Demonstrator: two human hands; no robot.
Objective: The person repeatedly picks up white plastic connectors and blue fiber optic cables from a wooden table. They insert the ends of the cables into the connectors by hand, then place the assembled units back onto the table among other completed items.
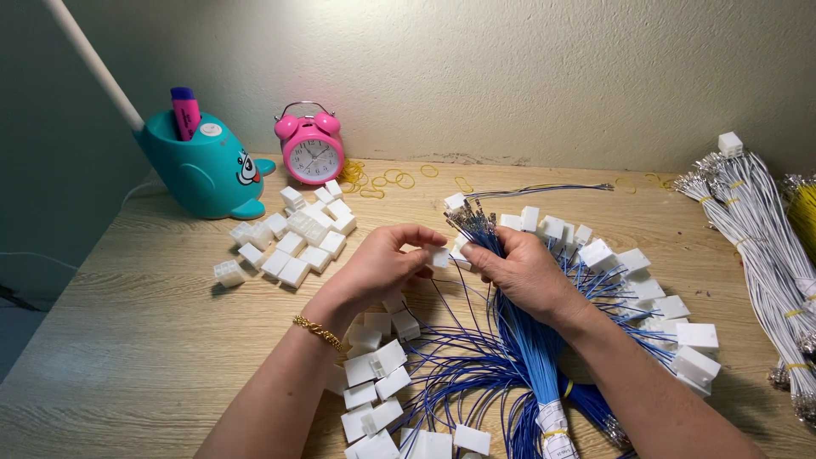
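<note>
From the head camera, both hands meet over a wooden table [127, 340]. The left hand [382, 263], with a gold bracelet [319, 332] on its wrist, pinches a small white plastic plug [439, 257] between thumb and fingertips. The right hand [527, 272] is closed around a bundle of blue wires [535, 348], holding it just below the metal tips [469, 219], which fan out right beside the plug. The bundle runs down toward the near edge, where a white paper label with a yellow band [554, 421] wraps it.

Blue wires already fitted with white plugs [680, 336] spread in a ring around the hands. A loose heap of empty white plugs [297, 238] lies to the left, near a teal whale-shaped holder [204, 170] with a pink marker [185, 110] standing in it. Beside it stands a pink alarm clock [312, 150] with a white round face. Yellow rubber bands [387, 178] are scattered by the wall. On the far right lies a bundle of white wires [756, 238], tied with yellow bands.
</note>
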